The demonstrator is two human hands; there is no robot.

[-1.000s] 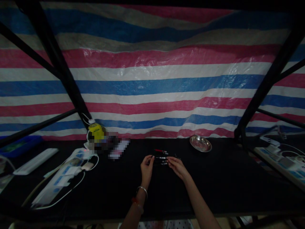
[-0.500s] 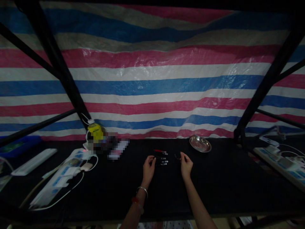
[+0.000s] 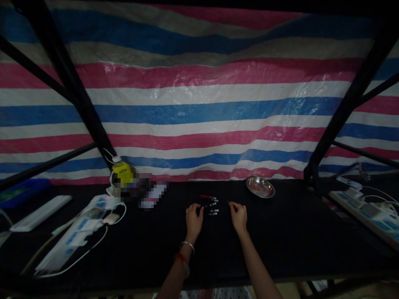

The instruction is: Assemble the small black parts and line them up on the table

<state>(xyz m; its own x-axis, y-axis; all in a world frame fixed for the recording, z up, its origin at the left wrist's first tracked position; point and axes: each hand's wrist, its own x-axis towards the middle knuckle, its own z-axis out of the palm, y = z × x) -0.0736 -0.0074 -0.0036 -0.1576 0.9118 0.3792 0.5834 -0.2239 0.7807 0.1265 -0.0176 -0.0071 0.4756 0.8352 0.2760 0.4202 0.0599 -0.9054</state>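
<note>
My left hand [image 3: 193,219] is closed in a pinch at the dark end of a slim pen [image 3: 210,205], whose silvery tip slants up to the right. Just below that pen, more dark pens [image 3: 213,213] with silvery ends lie side by side on the black table. A red pen [image 3: 206,197] lies farther back, with another silvery end beside it. To the right, my right hand [image 3: 239,216] is apart from the pens, thumb and forefinger pinched together. A tiny dark piece [image 3: 228,203] shows at its fingertips, too small to name.
A round metal dish [image 3: 261,187] stands at the back right. To the left are a phone-like blurred item [image 3: 153,196], a yellow-labelled bottle [image 3: 122,172] and power strips [image 3: 77,236] with cables. Another power strip [image 3: 370,214] lies right. Black frame posts flank the striped sheet.
My right hand has moved left, closer to the pens, with the small dark piece. The pen at my left hand has tilted, its silvery end now higher. The view has shifted slightly.
</note>
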